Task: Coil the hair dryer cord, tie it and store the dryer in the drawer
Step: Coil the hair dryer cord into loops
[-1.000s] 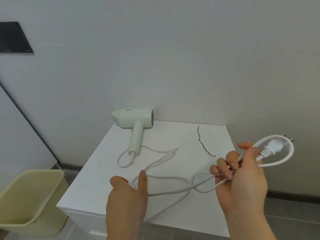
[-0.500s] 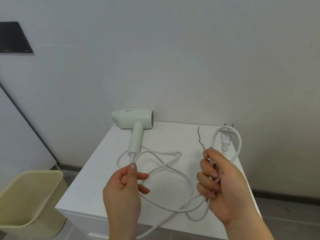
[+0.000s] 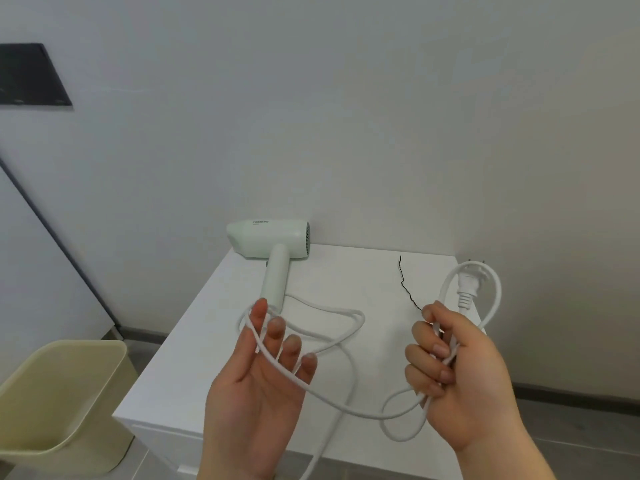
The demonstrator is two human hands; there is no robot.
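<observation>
Right hand (image 3: 460, 368) grips looped cord (image 3: 346, 407) — left hand (image 3: 256, 382) open, cord across its fingers (image 3: 277, 332).

On the surface (image 3: 346, 271) before you, the hair dryer (image 3: 273, 244) lies at the back left by the wall, the wire tie (image 3: 407, 285) to its right. Your left hand (image 3: 256, 386) and right hand (image 3: 457, 372) hover at the near edge. The bin (image 3: 62, 400) stands on the floor to the left.

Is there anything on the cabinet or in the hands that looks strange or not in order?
Only a thin black wiggly strand on the white cabinet top, between the hair dryer and the plug; whether it is a tie or a hair is unclear.
</observation>
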